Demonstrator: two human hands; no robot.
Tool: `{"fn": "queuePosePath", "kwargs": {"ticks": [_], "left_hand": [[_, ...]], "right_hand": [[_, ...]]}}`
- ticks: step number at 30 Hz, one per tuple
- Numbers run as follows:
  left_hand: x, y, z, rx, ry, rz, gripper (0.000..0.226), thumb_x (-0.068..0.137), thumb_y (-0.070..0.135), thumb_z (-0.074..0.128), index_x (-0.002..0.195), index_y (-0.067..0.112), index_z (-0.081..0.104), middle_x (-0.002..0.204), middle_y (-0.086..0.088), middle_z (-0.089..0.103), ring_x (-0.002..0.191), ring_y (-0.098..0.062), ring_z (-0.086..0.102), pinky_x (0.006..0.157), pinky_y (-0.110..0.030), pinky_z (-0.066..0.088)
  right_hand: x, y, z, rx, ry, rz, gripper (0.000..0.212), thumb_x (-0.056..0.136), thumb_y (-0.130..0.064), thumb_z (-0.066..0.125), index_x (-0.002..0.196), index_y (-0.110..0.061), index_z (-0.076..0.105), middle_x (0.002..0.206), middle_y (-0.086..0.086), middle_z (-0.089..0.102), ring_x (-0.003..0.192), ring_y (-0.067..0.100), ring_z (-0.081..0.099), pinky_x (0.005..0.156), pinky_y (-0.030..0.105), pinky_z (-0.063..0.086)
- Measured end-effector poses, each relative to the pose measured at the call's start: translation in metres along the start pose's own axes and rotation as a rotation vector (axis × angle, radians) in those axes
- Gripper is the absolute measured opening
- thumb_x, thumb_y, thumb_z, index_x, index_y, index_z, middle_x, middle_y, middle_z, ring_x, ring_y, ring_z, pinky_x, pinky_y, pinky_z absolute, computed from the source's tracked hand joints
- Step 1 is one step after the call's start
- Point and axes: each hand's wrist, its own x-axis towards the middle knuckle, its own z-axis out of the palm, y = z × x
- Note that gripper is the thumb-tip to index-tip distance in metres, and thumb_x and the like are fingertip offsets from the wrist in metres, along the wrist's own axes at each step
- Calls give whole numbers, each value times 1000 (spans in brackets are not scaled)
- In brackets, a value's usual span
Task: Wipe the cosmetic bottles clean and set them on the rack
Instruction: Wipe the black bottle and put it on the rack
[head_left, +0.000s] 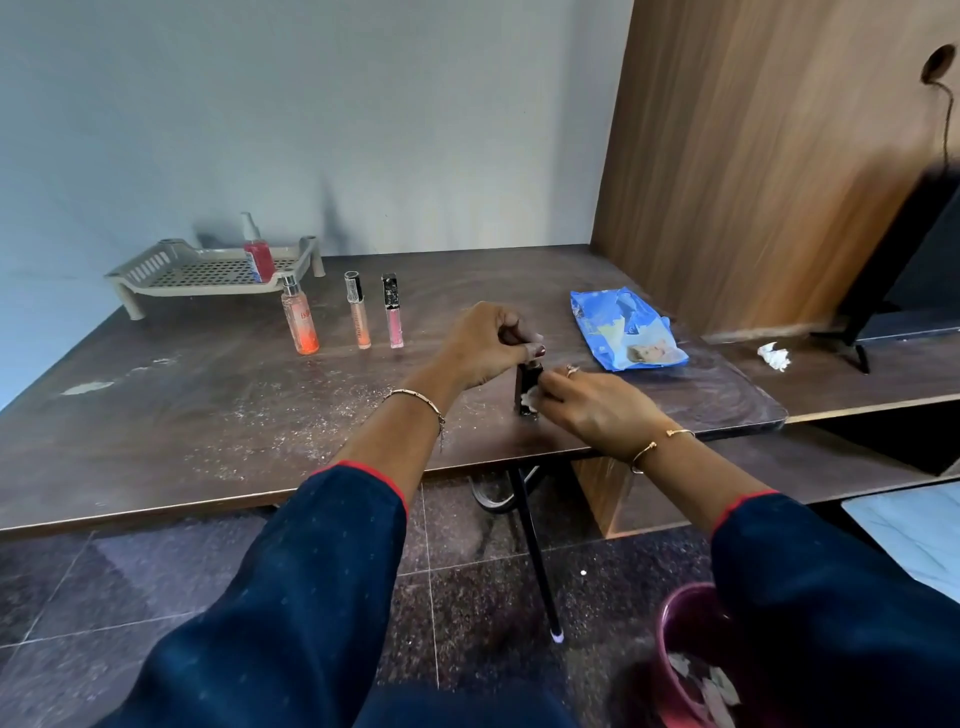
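A small black bottle (525, 385) stands upright near the table's front edge. My left hand (485, 343) grips its top from above. My right hand (597, 405) pinches a small white wipe (530, 399) against the bottle's side. A beige perforated rack (208, 273) sits at the back left with a red spray bottle (258, 254) on it. In front of the rack stand an orange spray bottle (300, 319), a peach gloss tube (357, 312) and a pink gloss tube (393, 312).
A blue pack of wipes (626, 330) lies right of my hands. A crumpled tissue (774, 356) rests on the lower shelf beside a wooden cabinet (753, 166). A pink bin (691, 660) with used wipes stands on the floor. The dusty table (208, 415) has a rounded right corner.
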Motion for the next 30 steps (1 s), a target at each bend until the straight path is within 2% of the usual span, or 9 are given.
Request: {"fn": "queuePosePath", "kwargs": {"ticks": [3, 5, 8, 11, 16, 20, 24, 28, 30], "left_hand": [[0, 2, 0, 4, -13, 19, 17, 76, 8, 76, 70, 22, 67, 70, 4, 68, 59, 4, 59, 64, -18, 48], [0, 1, 0, 12, -14, 22, 14, 77, 9, 76, 72, 20, 68, 70, 4, 68, 62, 0, 61, 65, -19, 48], [0, 1, -1, 5, -5, 17, 10, 77, 9, 75, 75, 17, 69, 81, -7, 73, 68, -8, 64, 70, -22, 52], [1, 0, 0, -8, -7, 14, 10, 76, 8, 75, 74, 17, 70, 87, -7, 74, 73, -9, 65, 75, -25, 53], [5, 1, 0, 10, -29, -5, 4, 76, 5, 74, 80, 6, 72, 83, -1, 72, 66, 0, 63, 71, -19, 50], [7, 1, -1, 41, -48, -10, 9, 75, 3, 74, 83, 2, 72, 78, 3, 70, 63, 5, 61, 71, -17, 49], [5, 2, -1, 49, -30, -8, 8, 75, 4, 74, 82, 3, 72, 73, 7, 67, 60, 7, 60, 68, -15, 47], [6, 2, -1, 62, -32, -2, 7, 75, 6, 75, 81, 7, 72, 85, -10, 74, 68, -7, 64, 76, -25, 53], [6, 2, -1, 53, -34, 2, 12, 74, 7, 76, 73, 17, 70, 87, -13, 74, 75, -14, 68, 80, -32, 56]], "right_hand": [[8, 1, -7, 30, 94, 123, 25, 85, -8, 43, 93, -3, 66, 83, 15, 58, 63, 32, 55, 38, 36, 43], [8, -1, -5, 40, 104, 149, 24, 85, -7, 43, 93, -2, 65, 84, 16, 58, 63, 33, 55, 39, 38, 44], [3, -6, 1, 29, 55, 50, 23, 84, -7, 42, 86, -4, 64, 83, 13, 58, 63, 30, 55, 37, 36, 43], [-3, -10, 7, 4, -40, -65, 27, 89, -12, 40, 87, -4, 66, 83, 11, 58, 63, 27, 55, 37, 33, 38], [15, -10, 5, -20, -120, -156, 24, 80, -8, 41, 69, -7, 62, 82, 11, 58, 58, 28, 55, 39, 34, 45], [11, -5, 3, -9, -133, -208, 26, 81, -8, 38, 72, -6, 62, 81, 12, 58, 59, 28, 55, 44, 34, 47], [6, 6, 1, -19, -92, -234, 20, 85, -7, 42, 76, -5, 61, 81, 12, 56, 59, 27, 54, 42, 34, 46], [9, 7, -10, -95, 36, -60, 17, 86, -3, 49, 89, -3, 65, 83, 13, 58, 63, 28, 53, 43, 34, 38], [10, 4, -10, -52, 89, 71, 19, 86, -4, 47, 93, -2, 65, 83, 14, 58, 63, 30, 53, 41, 34, 38]]}}
